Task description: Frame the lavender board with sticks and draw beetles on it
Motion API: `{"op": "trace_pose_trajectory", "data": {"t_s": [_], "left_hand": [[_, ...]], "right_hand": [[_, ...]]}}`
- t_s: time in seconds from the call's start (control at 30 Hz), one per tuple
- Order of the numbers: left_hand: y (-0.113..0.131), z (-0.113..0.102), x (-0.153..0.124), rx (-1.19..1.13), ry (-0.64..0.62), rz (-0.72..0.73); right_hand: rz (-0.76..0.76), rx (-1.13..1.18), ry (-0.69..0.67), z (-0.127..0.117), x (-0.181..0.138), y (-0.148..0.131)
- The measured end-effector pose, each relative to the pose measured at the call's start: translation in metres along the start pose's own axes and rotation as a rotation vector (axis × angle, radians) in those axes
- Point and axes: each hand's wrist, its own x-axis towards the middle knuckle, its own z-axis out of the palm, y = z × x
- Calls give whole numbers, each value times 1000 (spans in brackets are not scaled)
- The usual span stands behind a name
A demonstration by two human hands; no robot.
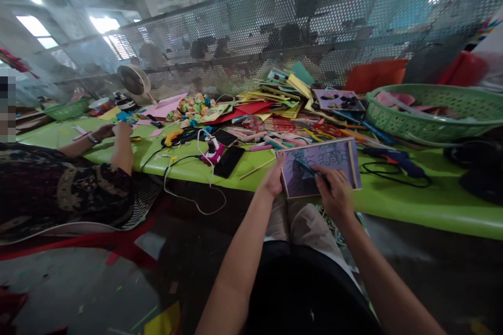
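A purple panel with a pale raised frame (288, 167) is tilted over the front edge of the table. Dark green line drawings of figures cover its face. My left hand (274, 177) grips the panel's left end, thumb over the frame. In my right hand (337, 188) is a dark teal pen (305, 166), its fingers closed around it above the panel. The pen's tip lies over the drawn lines on the left half; whether it touches the surface I cannot tell.
On the green table (393, 204) lie a glue gun (401, 159), a black phone (230, 162), a magenta power adapter (213, 153) with white cable, and heaped coloured paper (271, 97). A green basket (428, 125) stands right. At left, another person's hands (113, 131) work near a fan (134, 81).
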Motion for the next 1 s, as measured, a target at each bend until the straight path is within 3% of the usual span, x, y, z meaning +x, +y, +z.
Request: {"op": "trace_pose_trajectory", "data": {"t_s": [1.0], "left_hand": [[1,4,-2,11,36,-17]], "right_hand": [[24,27,-10,-3,3,-6]]}}
